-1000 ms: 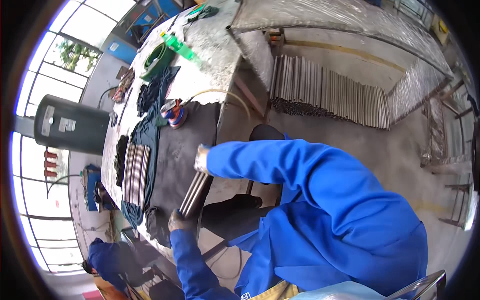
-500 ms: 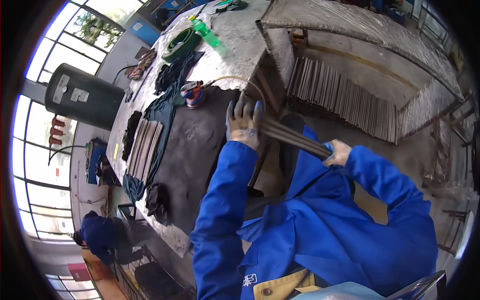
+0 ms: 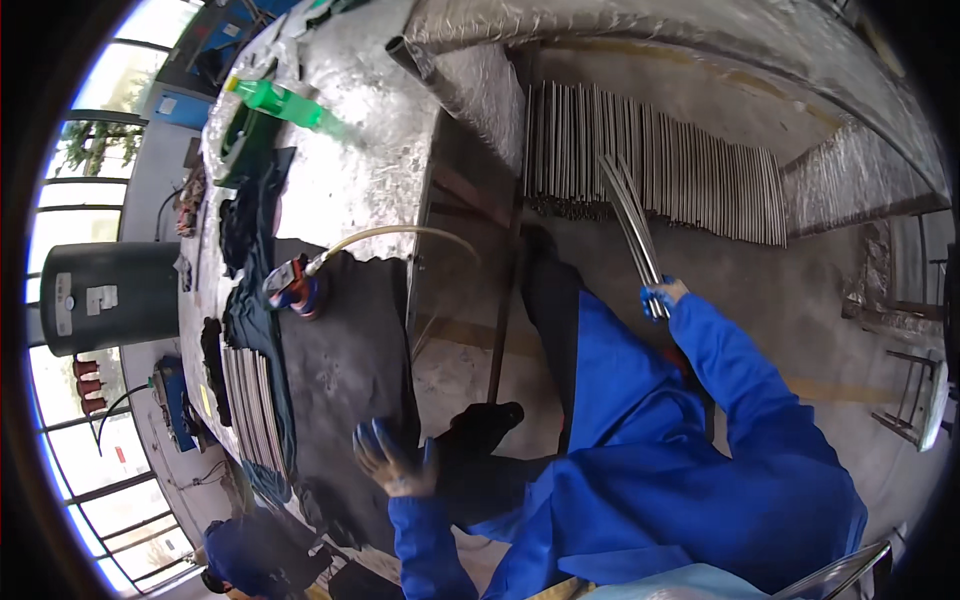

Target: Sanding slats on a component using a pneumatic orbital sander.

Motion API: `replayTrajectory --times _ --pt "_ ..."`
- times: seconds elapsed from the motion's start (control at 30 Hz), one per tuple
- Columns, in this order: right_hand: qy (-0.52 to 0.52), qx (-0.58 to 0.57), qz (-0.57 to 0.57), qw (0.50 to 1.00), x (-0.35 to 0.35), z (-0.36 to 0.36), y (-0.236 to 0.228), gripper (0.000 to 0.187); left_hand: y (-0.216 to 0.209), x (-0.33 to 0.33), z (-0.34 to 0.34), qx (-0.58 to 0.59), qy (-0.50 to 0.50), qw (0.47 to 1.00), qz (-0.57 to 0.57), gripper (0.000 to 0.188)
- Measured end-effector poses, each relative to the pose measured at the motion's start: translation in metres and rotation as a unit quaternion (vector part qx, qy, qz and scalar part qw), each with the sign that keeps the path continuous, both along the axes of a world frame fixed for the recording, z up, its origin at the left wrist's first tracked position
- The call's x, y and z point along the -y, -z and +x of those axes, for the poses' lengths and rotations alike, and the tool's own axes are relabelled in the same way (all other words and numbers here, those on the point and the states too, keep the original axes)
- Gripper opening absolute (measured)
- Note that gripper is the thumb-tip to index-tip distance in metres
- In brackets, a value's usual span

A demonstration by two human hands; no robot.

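Observation:
A few thin metal rods are bunched in my right hand, gripped near their lower end. Their far ends reach up to the long row of similar metal rods on the floor; whether they touch it I cannot tell. My left hand, in a dark-fingered glove, is empty with fingers spread over the edge of the dark cloth on the workbench. On that cloth sits a red and blue hand-held power sander with a hose. Farther left lies a small stack of metal rods.
A green bottle and a green coiled belt lie on the bench. Plastic-wrapped frame bars surround the floor rods. A dark green tank stands beyond the bench. Another person bends at the lower left.
My left hand has let go of the rods and moved down-left toward the bench. My right hand now holds them alone, swung toward the floor row. The view has turned right.

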State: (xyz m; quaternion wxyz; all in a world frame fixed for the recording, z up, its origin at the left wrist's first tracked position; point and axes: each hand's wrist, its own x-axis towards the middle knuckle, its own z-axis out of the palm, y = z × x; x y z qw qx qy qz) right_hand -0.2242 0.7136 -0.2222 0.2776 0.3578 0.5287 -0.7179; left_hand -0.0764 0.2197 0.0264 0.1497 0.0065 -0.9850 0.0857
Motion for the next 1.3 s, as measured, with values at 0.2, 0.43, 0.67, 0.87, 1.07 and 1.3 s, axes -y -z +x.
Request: replayTrajectory --times 0.2,0.43,0.67,0.87,1.07,1.3 --pt "0.093 -0.047 -0.062 0.993 0.064 -0.136 0.086 0.016 0.022 0.009 -0.007 0.022 -0.03 0.999 -0.03 0.084" --pt "0.086 -0.066 -0.02 0.994 0.152 -0.287 0.077 0.023 0.024 0.006 -0.013 0.003 -0.041 0.997 -0.061 0.077" --pt "-0.123 0.001 0.304 0.945 0.192 -0.321 0.033 0.04 0.031 0.008 -0.015 -0.032 -0.039 0.995 -0.084 0.074" --pt "-0.175 -0.059 0.415 0.891 0.181 -0.328 0.052 0.049 0.033 0.005 -0.02 -0.043 -0.035 0.996 -0.073 0.073" --pt "-0.283 -0.175 0.501 0.799 0.16 -0.315 0.014 0.068 0.03 0.003 -0.02 -0.043 -0.039 0.995 -0.079 0.073" --pt "-0.446 -0.261 0.63 0.58 0.155 -0.281 -0.001 0.09 0.024 0.002 -0.021 -0.016 -0.045 0.996 -0.076 0.073"
